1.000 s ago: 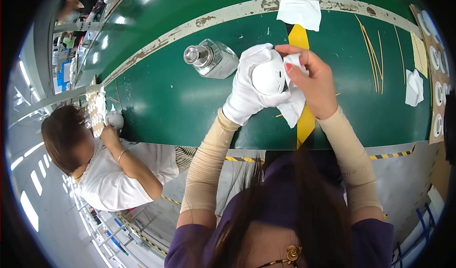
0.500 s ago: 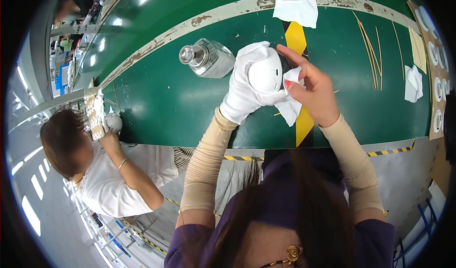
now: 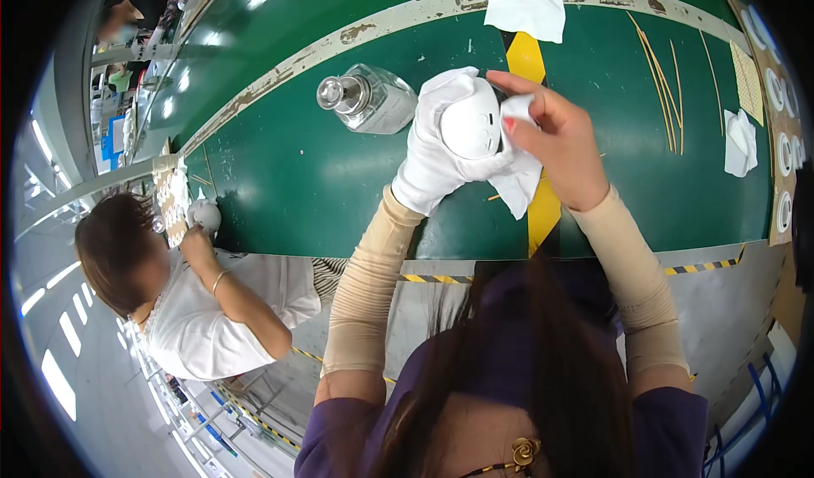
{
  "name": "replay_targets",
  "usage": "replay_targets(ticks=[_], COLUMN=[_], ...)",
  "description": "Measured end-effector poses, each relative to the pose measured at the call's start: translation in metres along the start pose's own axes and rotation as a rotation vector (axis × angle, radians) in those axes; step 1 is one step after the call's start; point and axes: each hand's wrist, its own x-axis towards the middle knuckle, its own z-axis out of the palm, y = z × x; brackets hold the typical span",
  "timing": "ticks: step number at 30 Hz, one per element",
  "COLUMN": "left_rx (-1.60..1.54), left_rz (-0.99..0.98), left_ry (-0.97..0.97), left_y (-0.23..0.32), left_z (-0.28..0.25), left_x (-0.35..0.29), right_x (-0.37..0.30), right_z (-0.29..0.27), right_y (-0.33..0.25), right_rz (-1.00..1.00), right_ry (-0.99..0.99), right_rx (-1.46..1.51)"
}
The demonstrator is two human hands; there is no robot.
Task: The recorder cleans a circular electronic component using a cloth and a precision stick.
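My left hand, in a white glove, is wrapped round a white rounded device with small slots on its face and a dark side. The bare fingers of my right hand pinch a white cloth against the device's right side. My right index finger stretches over the top of the device. The cloth hangs down below both hands. Just left of the gloved hand a clear glass bottle with a round metal top lies within reach, its top pointing left.
Thin wooden sticks and a folded white cloth lie on the green table at right. Another cloth is at the far edge. A cardboard tray of white rings stands far right. At left a co-worker handles a similar device.
My right hand has shifted slightly with the cloth along the device's side, and the device has turned a little in my left hand. The bottle stays in place.
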Motion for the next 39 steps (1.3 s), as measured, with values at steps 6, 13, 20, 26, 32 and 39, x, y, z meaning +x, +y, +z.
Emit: replay_targets(ticks=[6,13,20,26,32,39], left_rx=[0.066,0.047,-0.043,0.074,-0.009,0.073], left_rz=[0.033,0.009,-0.034,0.022,0.020,0.032], left_ry=[0.005,-0.021,0.006,0.009,-0.024,0.032], left_y=[0.002,0.000,0.003,-0.005,-0.001,0.004], left_z=[-0.003,-0.004,-0.002,-0.004,-0.003,-0.003], left_x=[0.002,-0.001,0.001,-0.003,0.002,0.002], right_x=[-0.001,0.012,0.011,0.004,0.018,0.010], right_z=[0.002,0.002,0.000,0.006,0.004,0.001], right_y=[0.001,-0.003,0.006,0.009,0.006,0.004], right_rz=[0.045,0.146,0.118,-0.021,0.120,0.041], right_ry=[0.004,0.006,0.020,0.006,0.051,-0.049], right_rx=[0.148,0.180,0.097,0.091,0.224,0.196])
